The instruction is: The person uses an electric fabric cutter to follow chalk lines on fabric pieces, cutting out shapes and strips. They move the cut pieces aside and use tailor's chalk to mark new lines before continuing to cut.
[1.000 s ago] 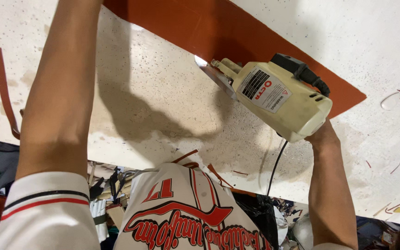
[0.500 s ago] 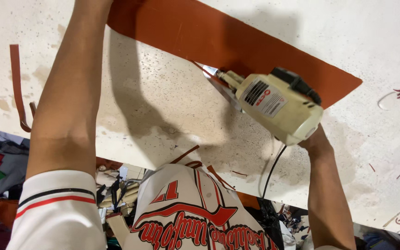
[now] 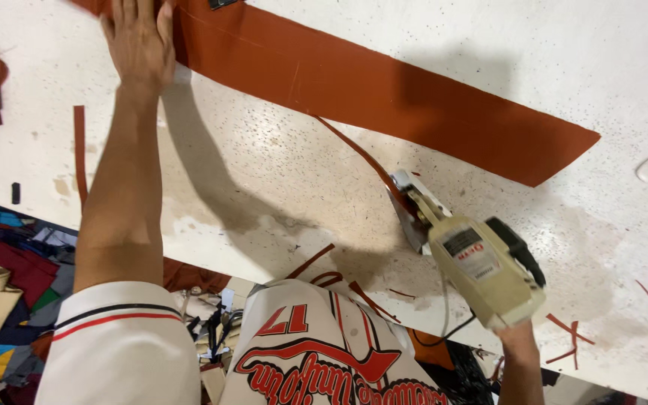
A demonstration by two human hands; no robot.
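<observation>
In the head view, the left hand [image 3: 138, 43] is lying flat, fingers spread, pressing the far end of the rust-orange fabric strip [image 3: 384, 97] onto the speckled white table [image 3: 264, 187]. The right hand's grip is hiding behind the cream electric cutter [image 3: 481, 270], seemingly closed around its handle, though I cannot tell for sure. The cutter is sitting just beside the strip's near edge, with 1 thin offcut [image 3: 354, 154] trailing from its blade. The cord could be snagging, or the unpinned pointed end lifting, skewing the cut. The strip is looking long, smooth and flat.
</observation>
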